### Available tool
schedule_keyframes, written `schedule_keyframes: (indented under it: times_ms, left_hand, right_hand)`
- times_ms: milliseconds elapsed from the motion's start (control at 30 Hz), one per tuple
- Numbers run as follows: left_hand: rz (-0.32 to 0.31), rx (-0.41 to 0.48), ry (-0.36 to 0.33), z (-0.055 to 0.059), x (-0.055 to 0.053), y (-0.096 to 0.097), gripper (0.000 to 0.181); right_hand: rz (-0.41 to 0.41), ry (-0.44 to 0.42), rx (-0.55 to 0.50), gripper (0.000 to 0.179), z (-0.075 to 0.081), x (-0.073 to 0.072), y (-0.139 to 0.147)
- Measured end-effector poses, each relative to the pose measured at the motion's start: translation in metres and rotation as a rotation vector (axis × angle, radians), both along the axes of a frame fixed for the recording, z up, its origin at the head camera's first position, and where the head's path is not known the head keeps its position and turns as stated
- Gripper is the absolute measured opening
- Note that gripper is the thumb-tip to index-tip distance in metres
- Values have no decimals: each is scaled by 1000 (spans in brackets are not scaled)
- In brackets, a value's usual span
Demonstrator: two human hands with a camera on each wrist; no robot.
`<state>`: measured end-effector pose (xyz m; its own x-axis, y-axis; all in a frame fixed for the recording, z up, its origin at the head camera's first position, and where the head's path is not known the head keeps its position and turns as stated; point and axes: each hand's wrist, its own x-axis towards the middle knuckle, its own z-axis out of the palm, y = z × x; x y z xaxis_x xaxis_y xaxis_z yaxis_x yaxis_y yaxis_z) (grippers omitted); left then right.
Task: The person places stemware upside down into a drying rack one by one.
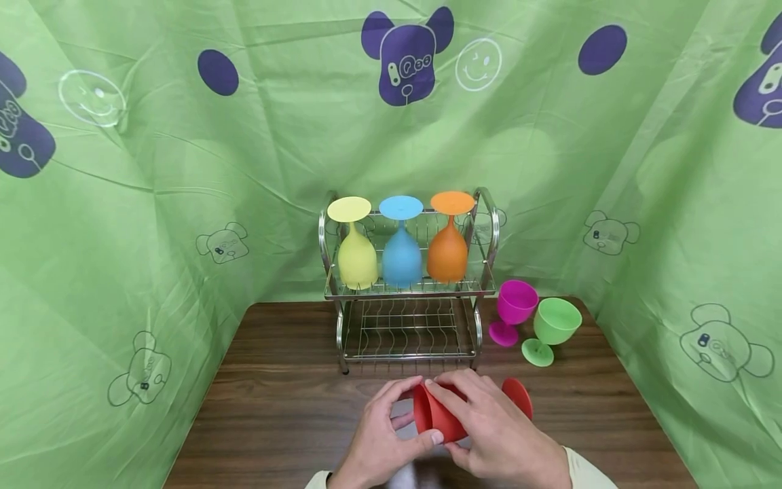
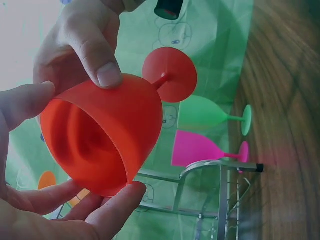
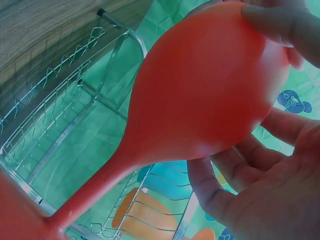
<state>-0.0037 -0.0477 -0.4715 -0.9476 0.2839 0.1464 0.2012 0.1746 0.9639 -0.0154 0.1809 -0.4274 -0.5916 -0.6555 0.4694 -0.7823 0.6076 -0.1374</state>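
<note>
Both hands hold a red plastic goblet (image 1: 448,424) tipped on its side above the front of the table. In the head view its mouth faces left and its round foot (image 1: 518,396) sticks out past the right hand. My left hand (image 1: 383,435) grips the rim; the left wrist view shows the thumb on one side and fingers (image 2: 117,209) on the other. Around the bowl curls my right hand (image 1: 497,424), its thumb pressed on the outer wall in the left wrist view. The bowl (image 3: 200,90) and stem (image 3: 92,187) fill much of the right wrist view.
Behind the hands stands a two-tier metal rack (image 1: 409,295). Yellow (image 1: 357,258), blue (image 1: 402,258) and orange (image 1: 448,255) goblets sit upside down on its upper tier. Magenta (image 1: 516,303) and green (image 1: 556,322) goblets stand upright on the wooden table (image 1: 275,394), right of the rack.
</note>
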Motion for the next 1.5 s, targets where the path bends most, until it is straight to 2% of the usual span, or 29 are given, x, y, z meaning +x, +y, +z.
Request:
schedule_keyframes:
  times_ms: [200,333,433,533,667,833,967,1167,1367,1500]
  left_hand:
    - [1,17,8,-2,0,1,66]
    - [8,33,0,-3,-1,1,65]
    - [27,52,-21,-3,-2,0,66]
    - [67,100,-52,-2,-4,-1,66]
    - [135,171,-65,-2,-8,-6,66]
    - [191,243,-31,-2,-13,-12,65]
    - [178,359,-24,-6,-14,-15,66]
    - [161,500,-26,-9,-13,-12,67]
    - [114,613,9,-10,-10,-7,65]
    - [52,684,12,-9,-8,-2,65]
  right_hand:
    - [-36,-36,31,84,0,2,0]
    - [-35,-21,27,87,-1,2,0]
    - [-48,-16,0,90,-1,2,1]
    - [-84,-48,-66,94,1,1,4]
    - [-141,-121,-206,95,4,-1,8]
    - [-205,-228,-402,82,2,0,10]
    - [-222,-301,-592,72,-3,4,8]
    - [-117,-395,-906,62,-11,7,0]
    - [-153,-639,-1118,56,-22,7,-8]
    - [-106,-768,-1241,54,-29,3,-12]
